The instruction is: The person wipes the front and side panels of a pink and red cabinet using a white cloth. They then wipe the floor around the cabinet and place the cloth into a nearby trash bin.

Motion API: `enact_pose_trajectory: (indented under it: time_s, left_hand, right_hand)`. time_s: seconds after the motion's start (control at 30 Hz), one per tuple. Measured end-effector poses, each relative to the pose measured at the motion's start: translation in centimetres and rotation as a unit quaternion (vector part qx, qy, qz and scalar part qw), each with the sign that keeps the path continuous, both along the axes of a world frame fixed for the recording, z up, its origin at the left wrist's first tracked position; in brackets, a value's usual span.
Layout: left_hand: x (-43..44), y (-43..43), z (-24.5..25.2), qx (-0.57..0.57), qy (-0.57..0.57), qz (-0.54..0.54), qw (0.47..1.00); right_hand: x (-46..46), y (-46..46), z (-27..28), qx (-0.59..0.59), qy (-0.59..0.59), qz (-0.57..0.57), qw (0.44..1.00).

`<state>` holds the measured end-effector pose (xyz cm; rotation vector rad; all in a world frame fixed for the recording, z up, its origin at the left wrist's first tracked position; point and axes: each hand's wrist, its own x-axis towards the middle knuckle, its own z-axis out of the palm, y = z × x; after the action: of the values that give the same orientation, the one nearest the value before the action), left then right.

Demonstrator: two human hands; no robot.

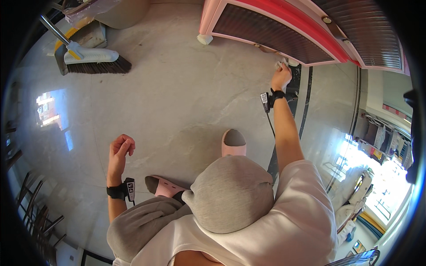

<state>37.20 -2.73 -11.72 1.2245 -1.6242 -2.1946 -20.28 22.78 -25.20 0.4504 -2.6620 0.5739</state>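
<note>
My right hand (282, 77) is stretched forward, its fingers closed on a crumpled white tissue or cloth (280, 63). The wad is beside a white foot (293, 62) under the near edge of a pink and red cabinet (273, 31) with dark ribbed panels. Over the grey marble-look floor (179, 93), at the left, my left hand (121, 148) hangs with its fingers loosely curled in and no object visible in it. Each wrist wears a black strap with a small device.
A broom (93, 56) and a dustpan (90, 35) are at the upper left, near a beige bin (128, 13). Dark metal-legged furniture (33, 202) stands at the lower left. Pink slippers (234, 146) are on my feet. Another white cabinet foot (204, 39) rests on the floor.
</note>
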Motion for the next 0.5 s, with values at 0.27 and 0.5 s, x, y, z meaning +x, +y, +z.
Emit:
enact_pose_trajectory:
  time_s: [0.27,0.5]
  left_hand:
    - [0.2,0.3,-0.7,0.009,-0.003,-0.001,1.000]
    - [-0.5,0.4,-0.7,0.018,-0.012,-0.019,1.000]
  right_hand:
    - [-1.0,-7.5,-2.4,0.258,0.073,0.058,0.962]
    - [3.8,-12.3,-1.1,0.114,-0.063,0.178,0.975]
